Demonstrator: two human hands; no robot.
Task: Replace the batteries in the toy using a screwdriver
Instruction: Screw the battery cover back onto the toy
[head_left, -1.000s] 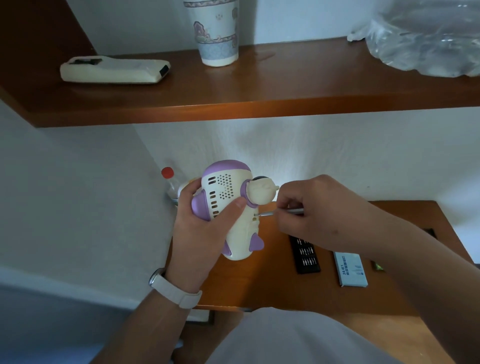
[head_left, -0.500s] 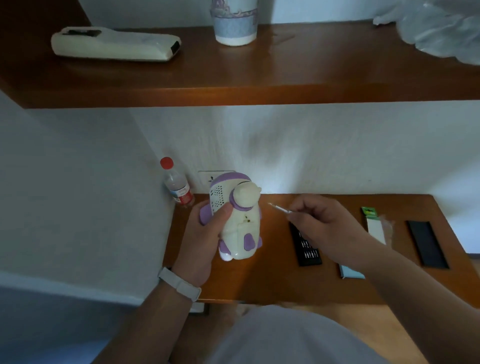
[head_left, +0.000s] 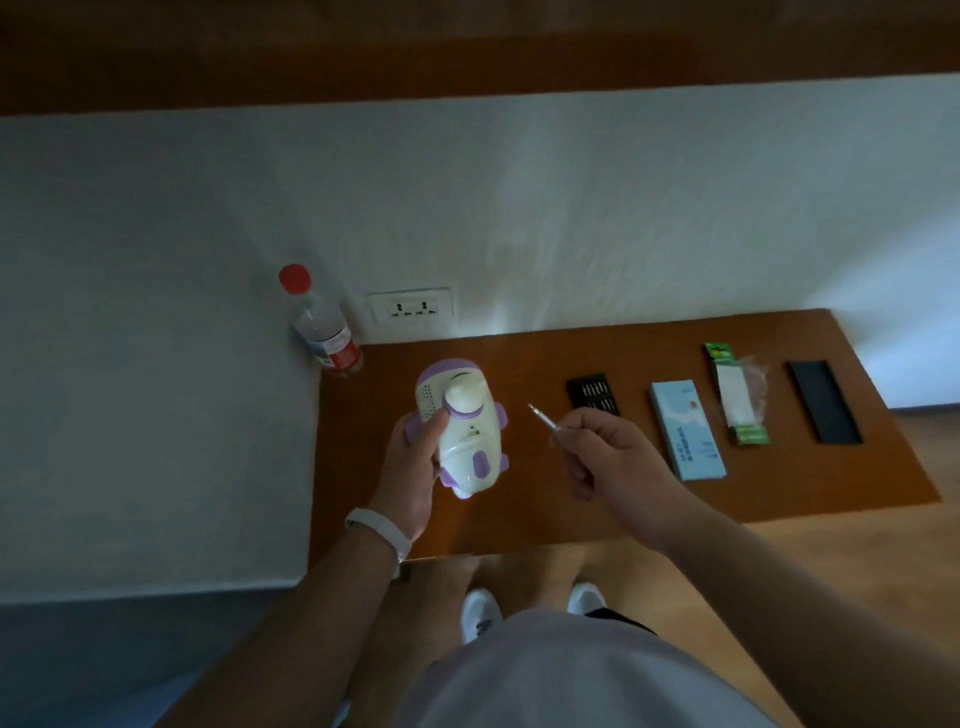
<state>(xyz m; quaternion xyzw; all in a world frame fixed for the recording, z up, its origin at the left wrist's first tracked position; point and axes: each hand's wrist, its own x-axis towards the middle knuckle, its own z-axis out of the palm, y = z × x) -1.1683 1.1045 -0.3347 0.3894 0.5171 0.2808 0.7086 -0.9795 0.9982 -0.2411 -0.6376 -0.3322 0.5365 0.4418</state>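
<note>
Purple-white plastic toy (head_left: 465, 436), gripped in L hand (head_left: 410, 470); R hand (head_left: 610, 460) pinches screwdriver (head_left: 543, 418), tip clear of toy. Cover seemingly on, battery pack (head_left: 737, 395) aside: swap prob. pending.

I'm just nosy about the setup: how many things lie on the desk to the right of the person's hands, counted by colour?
Black: 2, bit case and flat panel
Light blue: 1, box
Green and white: 1, battery pack
Total: 4
</note>
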